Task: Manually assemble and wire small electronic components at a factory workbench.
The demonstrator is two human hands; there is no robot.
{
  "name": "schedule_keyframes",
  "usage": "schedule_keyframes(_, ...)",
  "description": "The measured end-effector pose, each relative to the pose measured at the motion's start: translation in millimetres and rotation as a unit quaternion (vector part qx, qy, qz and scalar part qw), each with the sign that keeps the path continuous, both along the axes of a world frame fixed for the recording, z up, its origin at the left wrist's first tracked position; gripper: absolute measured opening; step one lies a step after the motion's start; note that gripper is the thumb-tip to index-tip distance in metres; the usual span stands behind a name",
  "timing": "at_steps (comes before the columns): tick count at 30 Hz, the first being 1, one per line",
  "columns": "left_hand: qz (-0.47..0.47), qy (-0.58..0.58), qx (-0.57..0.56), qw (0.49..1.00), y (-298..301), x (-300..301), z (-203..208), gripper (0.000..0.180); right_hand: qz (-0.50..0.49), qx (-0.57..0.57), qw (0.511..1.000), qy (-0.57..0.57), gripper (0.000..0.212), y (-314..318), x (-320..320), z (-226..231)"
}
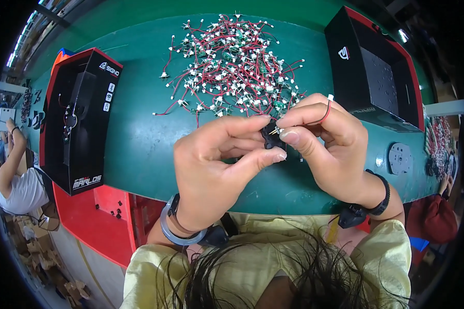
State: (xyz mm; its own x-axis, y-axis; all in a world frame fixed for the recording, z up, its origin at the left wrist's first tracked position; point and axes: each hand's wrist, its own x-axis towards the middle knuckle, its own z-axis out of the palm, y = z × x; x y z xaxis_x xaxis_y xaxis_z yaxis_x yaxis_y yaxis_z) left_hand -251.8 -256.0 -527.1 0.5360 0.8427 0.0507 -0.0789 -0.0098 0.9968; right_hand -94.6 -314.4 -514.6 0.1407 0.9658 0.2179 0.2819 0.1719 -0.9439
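Note:
My left hand (pixel 214 159) pinches a small black plastic part (pixel 269 138) between thumb and fingertips, above the near part of the green table. Close against it, my right hand (pixel 335 147) grips a small white connector piece with thin metal pins (pixel 277 131) between thumb and index finger. From that piece a red and black wire (pixel 327 111) loops over the right fingers to a white plug (pixel 330 98). Whether the pins touch the black part is hard to make out. Just beyond both hands lies a heap of similar wired connectors (pixel 232 72).
Black open boxes with red edges stand at the left (pixel 87 123) and right (pixel 353 77). A dark grey rounded piece (pixel 399 158) lies right on the green table (pixel 139 134). Below left is a red bin (pixel 95 232). Other people (pixel 23 188) work at both sides.

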Motion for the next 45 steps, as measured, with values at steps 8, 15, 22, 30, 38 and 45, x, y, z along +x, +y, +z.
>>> schedule_keyframes(8,-0.010,-0.001,0.014,1.000,2.1,-1.5,-1.9,0.034,-0.008,0.032,0.997,-0.070,0.009,-0.5,0.6,1.1)
schedule_keyframes(15,-0.003,0.012,0.016,1.000,1.7,-0.3,-4.4,0.033,0.008,0.078,0.987,-0.141,0.009,2.7,1.2,-4.8)
schedule_keyframes(22,-0.006,0.009,0.006,1.000,1.7,-0.9,-2.8,0.030,-0.010,0.038,0.993,-0.115,0.009,3.0,-2.0,-3.4)
schedule_keyframes(30,-0.007,-0.027,-0.008,1.000,-0.1,-0.6,-4.2,0.028,-0.007,0.013,1.000,-0.015,0.009,4.3,-0.3,-4.6)
schedule_keyframes(38,-0.013,-0.012,-0.019,1.000,-1.2,-0.8,1.4,0.031,0.043,0.044,0.996,-0.063,0.008,0.3,0.2,-1.7)
schedule_keyframes(45,0.002,0.003,-0.062,0.998,-1.8,-3.3,3.2,0.029,0.036,-0.075,0.992,0.091,0.012,-0.7,1.8,-2.8)
